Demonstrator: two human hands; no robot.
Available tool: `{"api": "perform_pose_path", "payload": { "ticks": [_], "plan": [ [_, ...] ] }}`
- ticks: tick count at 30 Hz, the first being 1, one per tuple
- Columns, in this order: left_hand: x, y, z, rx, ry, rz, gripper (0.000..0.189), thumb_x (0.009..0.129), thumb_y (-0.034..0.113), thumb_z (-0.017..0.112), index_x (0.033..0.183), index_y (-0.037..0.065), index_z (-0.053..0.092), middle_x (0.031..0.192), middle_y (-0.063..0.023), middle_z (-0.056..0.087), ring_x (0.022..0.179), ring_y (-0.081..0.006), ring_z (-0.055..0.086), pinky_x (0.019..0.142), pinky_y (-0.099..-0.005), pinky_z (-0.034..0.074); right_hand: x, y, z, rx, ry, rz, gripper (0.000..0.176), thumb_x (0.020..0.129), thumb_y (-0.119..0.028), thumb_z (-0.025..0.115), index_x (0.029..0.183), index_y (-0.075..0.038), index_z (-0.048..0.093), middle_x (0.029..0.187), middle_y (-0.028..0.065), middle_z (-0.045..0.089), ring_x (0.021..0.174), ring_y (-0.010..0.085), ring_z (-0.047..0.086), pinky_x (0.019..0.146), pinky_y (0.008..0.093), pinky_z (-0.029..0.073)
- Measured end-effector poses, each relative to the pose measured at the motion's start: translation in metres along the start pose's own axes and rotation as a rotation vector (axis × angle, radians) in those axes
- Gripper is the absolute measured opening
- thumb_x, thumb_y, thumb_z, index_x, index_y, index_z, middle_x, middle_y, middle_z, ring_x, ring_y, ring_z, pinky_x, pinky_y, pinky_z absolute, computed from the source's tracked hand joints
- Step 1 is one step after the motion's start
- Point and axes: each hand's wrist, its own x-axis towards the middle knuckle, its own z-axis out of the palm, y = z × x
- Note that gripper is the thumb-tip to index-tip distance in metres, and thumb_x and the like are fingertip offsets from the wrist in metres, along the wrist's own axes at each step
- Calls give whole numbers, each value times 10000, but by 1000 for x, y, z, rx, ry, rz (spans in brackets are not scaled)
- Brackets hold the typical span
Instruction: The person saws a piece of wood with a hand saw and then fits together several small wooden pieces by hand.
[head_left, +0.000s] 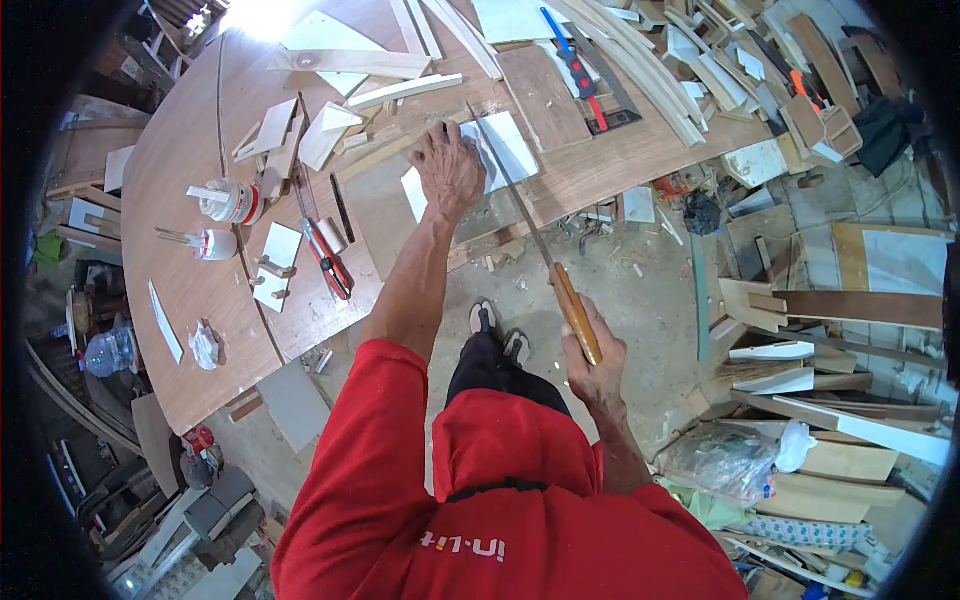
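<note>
My right hand (596, 362) is wrapped round the wooden handle (573, 310) of a handsaw. Its long thin blade (521, 206) slants up and left, lying across a white board (512, 148) at the bench edge. On the left part of that board my left hand (449, 172) bears down, its fingers bent over the far side beside a wooden strip. Under the board lies a flat brownish panel (375, 205). To the left, a red utility knife (329, 262) rests on the bench.
The wooden bench (190, 330) carries offcuts, two white jars (240, 203) and a white piece with small blocks (277, 262). A blue-and-red tool (575, 65) lies at the back right. Wood scraps (800, 380) are piled on the floor to the right.
</note>
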Motion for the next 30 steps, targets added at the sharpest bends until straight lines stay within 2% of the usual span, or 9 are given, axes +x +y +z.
{"api": "perform_pose_path", "payload": {
  "ticks": [3, 7, 9, 13, 16, 19, 22, 25, 30],
  "plan": [
    [1, 3, 2, -23, 29, -32, 367, 940, 297, 498, 1221, 62, 500, 1275, -144, 474, 1208, -324, 421, 935, -536, 326, -20, 17, -11, -61, 67, -182, 410, 877, -69, 597, 1284, -37, 565, 939, 166, 677, 707, 190, 655, 647, 306, 518],
    [-1, 1, 2, -41, 62, -18, 338, 921, 268, 505, 1183, 55, 512, 1217, -140, 481, 1177, -320, 431, 926, -530, 324, -23, 13, -18, -95, 88, -210, 413, 879, -70, 595, 1289, -36, 556, 916, 169, 674, 684, 184, 645, 634, 306, 518],
    [-2, 4, 4, -30, 109, 2, 314, 905, 252, 512, 1141, 45, 522, 1151, -142, 487, 1139, -312, 440, 914, -518, 322, -2, 7, -10, -85, 0, -65, 432, 878, -63, 593, 1306, -25, 548, 971, 169, 686, 730, 162, 660, 681, 287, 528],
    [0, 1, 1, -41, 106, 5, 326, 911, 260, 517, 1165, 56, 514, 1189, -140, 482, 1158, -315, 436, 920, -528, 324, -8, 16, -4, -86, -4, -75, 429, 882, -67, 589, 1308, -36, 550, 973, 172, 680, 731, 140, 651, 686, 275, 521],
    [3, 1, 3, -53, 78, -13, 343, 923, 269, 513, 1198, 65, 497, 1236, -143, 475, 1189, -321, 425, 924, -538, 328, -35, 15, -23, -29, 11, -38, 426, 868, -65, 587, 1288, 1, 558, 1039, 201, 675, 924, 223, 705, 787, 312, 526],
    [0, 2, 0, -47, 61, 9, 338, 924, 266, 508, 1194, 63, 484, 1241, -142, 467, 1197, -319, 417, 931, -532, 325, -10, 11, -11, -86, 8, -42, 439, 883, -78, 582, 1320, -45, 548, 959, 163, 676, 722, 159, 656, 693, 269, 521],
    [1, 2, -3, -47, 52, -6, 326, 925, 262, 504, 1182, 63, 485, 1239, -144, 465, 1194, -318, 418, 933, -530, 324, 3, 10, -2, -134, -12, -28, 439, 888, -85, 578, 1324, -44, 542, 945, 162, 679, 711, 161, 655, 689, 274, 528],
    [-2, 5, 2, -58, 58, -29, 314, 925, 259, 502, 1170, 62, 498, 1231, -146, 470, 1184, -318, 426, 932, -532, 326, -26, 11, -14, -79, 19, -145, 429, 878, -74, 577, 1301, -7, 552, 1050, 199, 679, 879, 228, 702, 765, 305, 527],
    [0, 3, -3, -27, 37, -14, 323, 921, 246, 502, 1184, 60, 511, 1210, -146, 484, 1173, -319, 438, 920, -537, 334, -2, -5, -11, -111, -66, 57, 402, 884, -53, 567, 1285, -20, 565, 1057, 179, 684, 884, 190, 695, 789, 292, 526]
  ]
}}
